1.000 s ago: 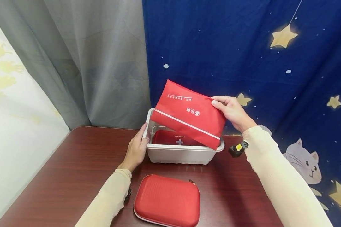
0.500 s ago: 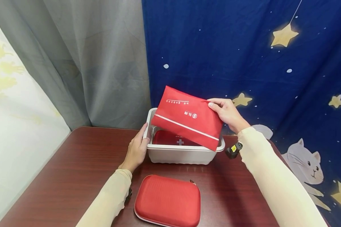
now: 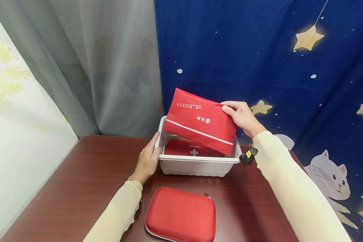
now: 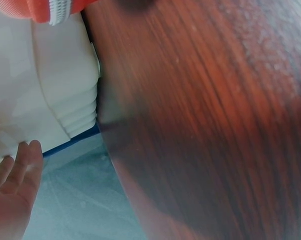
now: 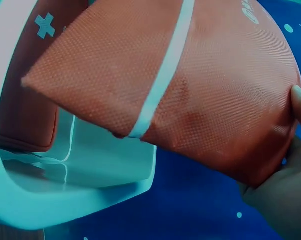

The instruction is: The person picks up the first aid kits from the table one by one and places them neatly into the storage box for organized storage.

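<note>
Pinching a textured red pouch: right fingers, over a white bin.
Left fingers: straight against its left wall.

A red pouch, tilted in the right hand, covers much of the white bin's mouth. A gap at the front left reaches a first-aid case inside. The left hand blocks the left rim; worktop farther left offers passage. A red zip case obstructs the near approach.
</note>
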### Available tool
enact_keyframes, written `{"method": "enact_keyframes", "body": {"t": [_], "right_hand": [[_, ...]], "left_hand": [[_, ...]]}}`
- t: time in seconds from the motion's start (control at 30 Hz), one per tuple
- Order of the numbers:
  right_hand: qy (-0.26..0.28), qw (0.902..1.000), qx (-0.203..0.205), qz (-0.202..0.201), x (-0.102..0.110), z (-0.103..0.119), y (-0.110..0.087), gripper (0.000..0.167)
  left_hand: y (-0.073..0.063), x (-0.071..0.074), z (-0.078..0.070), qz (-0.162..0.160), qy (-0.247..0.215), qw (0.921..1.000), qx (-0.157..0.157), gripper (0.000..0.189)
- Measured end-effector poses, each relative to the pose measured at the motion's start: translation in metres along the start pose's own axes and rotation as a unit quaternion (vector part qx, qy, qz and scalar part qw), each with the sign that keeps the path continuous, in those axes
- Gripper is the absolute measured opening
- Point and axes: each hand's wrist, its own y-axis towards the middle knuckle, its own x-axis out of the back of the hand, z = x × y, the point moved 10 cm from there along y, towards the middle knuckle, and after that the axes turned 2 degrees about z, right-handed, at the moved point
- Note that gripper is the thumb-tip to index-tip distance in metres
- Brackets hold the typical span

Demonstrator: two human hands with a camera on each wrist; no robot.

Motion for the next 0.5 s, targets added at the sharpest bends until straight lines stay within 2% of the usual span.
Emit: {"method": "enact_keyframes", "body": {"t": [0.27, 0.5], "right_hand": [[-0.014, 0.9988, -0.005, 0.047, -0.015, -0.018, 0.001, 0.035], [-0.008, 0.9975, -0.02, 0.067, -0.022, -0.039, 0.0, 0.033]], "left_hand": [[0.0, -0.001, 0.0, -0.002, -0.007, 1.0, -0.006, 0.06], [0.001, 0.0, 0.0, -0.006, -0.004, 1.0, -0.003, 0.06]]}}
